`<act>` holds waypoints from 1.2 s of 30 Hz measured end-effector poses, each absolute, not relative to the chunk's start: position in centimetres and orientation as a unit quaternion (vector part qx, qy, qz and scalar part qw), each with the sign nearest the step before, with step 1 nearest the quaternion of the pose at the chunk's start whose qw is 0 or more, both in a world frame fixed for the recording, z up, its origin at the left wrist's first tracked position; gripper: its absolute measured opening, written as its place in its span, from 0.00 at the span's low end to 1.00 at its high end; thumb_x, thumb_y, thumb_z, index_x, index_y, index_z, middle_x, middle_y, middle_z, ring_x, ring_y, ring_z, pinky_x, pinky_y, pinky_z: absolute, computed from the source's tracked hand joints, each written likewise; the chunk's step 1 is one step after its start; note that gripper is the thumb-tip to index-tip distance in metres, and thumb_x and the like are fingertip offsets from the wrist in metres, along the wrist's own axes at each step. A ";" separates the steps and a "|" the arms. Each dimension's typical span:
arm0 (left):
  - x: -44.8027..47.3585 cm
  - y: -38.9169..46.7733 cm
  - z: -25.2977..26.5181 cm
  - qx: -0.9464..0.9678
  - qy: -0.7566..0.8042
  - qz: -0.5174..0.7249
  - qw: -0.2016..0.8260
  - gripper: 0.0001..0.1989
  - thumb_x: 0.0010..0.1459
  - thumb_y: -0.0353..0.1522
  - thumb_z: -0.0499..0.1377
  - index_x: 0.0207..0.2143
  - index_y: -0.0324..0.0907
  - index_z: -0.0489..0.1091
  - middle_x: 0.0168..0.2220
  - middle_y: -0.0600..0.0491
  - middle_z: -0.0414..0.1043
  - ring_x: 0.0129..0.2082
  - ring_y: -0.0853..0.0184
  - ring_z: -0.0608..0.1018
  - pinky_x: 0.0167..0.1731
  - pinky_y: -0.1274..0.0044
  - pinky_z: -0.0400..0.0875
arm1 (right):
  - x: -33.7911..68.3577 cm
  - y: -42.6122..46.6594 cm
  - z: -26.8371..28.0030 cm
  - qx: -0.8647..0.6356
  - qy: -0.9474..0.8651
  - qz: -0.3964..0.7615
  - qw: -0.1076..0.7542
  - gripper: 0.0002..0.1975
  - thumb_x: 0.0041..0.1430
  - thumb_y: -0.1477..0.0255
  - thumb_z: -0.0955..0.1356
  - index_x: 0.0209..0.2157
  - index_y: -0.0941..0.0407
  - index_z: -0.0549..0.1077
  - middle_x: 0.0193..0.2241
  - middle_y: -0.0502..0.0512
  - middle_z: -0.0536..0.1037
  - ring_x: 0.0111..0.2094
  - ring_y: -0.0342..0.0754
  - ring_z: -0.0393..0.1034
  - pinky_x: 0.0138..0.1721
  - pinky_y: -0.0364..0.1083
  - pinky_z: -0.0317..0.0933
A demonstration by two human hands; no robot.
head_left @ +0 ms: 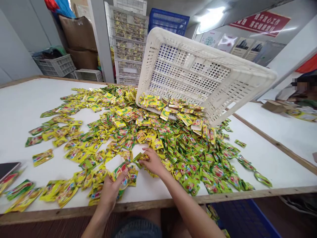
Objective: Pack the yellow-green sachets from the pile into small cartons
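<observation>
Low at the centre, my left hand (111,190) is closed around a small printed carton (119,170), green, yellow and red, whose white flap stands up at the top. Just right of it my right hand (154,162) has its thumb and fingers closed on a small yellow-green packet (138,159) beside the carton. Part of that packet is hidden by the fingers. Around both hands lies a wide heap of yellow packets (99,142) and green packets (183,148) on the white table (22,112).
A white plastic crate (213,59) lies tipped over the heap, with small yellow cartons (153,102) spilling out. A dark flat device (8,170) sits at the left edge. Stacked crates (130,43) stand behind. A person's arm (300,87) shows far right. Below the table is a blue crate (245,218).
</observation>
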State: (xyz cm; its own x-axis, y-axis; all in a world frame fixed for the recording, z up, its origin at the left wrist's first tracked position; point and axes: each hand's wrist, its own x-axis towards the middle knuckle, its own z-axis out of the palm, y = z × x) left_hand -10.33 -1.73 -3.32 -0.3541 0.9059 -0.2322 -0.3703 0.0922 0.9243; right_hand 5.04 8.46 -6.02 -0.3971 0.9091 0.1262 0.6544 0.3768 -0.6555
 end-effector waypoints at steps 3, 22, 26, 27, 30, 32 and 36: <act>-10.1 -1.7 -3.2 0.260 0.539 0.618 0.511 0.28 0.41 0.38 0.66 0.45 0.33 0.70 0.41 0.42 0.76 0.44 0.54 0.75 0.47 0.66 0.67 | 4.6 8.4 -6.4 -0.479 -0.793 0.281 0.252 0.09 0.41 0.71 0.73 0.29 0.55 0.74 0.43 0.56 0.71 0.49 0.55 0.59 0.51 0.54 0.45; -8.5 -1.4 -2.7 0.321 0.470 0.556 0.606 0.24 0.42 0.39 0.66 0.42 0.35 0.72 0.42 0.43 0.76 0.45 0.55 0.75 0.44 0.70 0.69 | 7.7 5.6 -4.2 -0.443 -0.566 0.573 0.394 0.19 0.53 0.55 0.64 0.41 0.55 0.68 0.35 0.54 0.73 0.31 0.45 0.67 0.26 0.42 0.63; -7.8 -1.2 -3.2 0.362 0.507 0.544 0.562 0.25 0.41 0.40 0.66 0.42 0.36 0.72 0.42 0.45 0.76 0.44 0.55 0.75 0.45 0.70 0.68 | 7.5 4.3 -3.8 -0.417 -0.578 0.605 0.355 0.20 0.56 0.54 0.61 0.42 0.54 0.70 0.34 0.54 0.73 0.32 0.46 0.67 0.27 0.43 0.63; -7.6 -1.2 -3.3 0.369 0.512 0.544 0.553 0.25 0.42 0.40 0.65 0.42 0.36 0.72 0.42 0.45 0.76 0.44 0.55 0.75 0.45 0.70 0.68 | 7.4 4.0 -3.6 -0.412 -0.591 0.593 0.359 0.19 0.56 0.55 0.62 0.42 0.54 0.70 0.34 0.54 0.73 0.34 0.47 0.67 0.28 0.43 0.63; -7.0 -1.2 -3.7 0.370 0.506 0.561 0.541 0.25 0.44 0.39 0.64 0.44 0.37 0.71 0.43 0.45 0.76 0.45 0.56 0.74 0.46 0.71 0.68 | 7.4 3.6 -3.4 -0.395 -0.623 0.562 0.375 0.18 0.52 0.60 0.67 0.43 0.54 0.70 0.36 0.54 0.73 0.38 0.49 0.67 0.32 0.44 0.64; -6.7 -1.3 -3.8 0.361 0.490 0.576 0.545 0.24 0.45 0.39 0.64 0.44 0.38 0.70 0.44 0.45 0.75 0.46 0.57 0.74 0.46 0.72 0.67 | 7.5 3.6 -3.4 -0.397 -0.613 0.562 0.388 0.18 0.50 0.62 0.68 0.42 0.55 0.70 0.35 0.54 0.74 0.36 0.49 0.67 0.33 0.44 0.64; -6.2 -1.0 -3.9 0.331 0.491 0.582 0.557 0.23 0.44 0.37 0.65 0.43 0.37 0.70 0.40 0.45 0.76 0.42 0.59 0.76 0.42 0.73 0.69 | 8.5 3.9 -2.3 -0.414 -0.570 0.553 0.444 0.13 0.50 0.65 0.69 0.36 0.57 0.70 0.29 0.51 0.75 0.32 0.47 0.68 0.34 0.44 0.63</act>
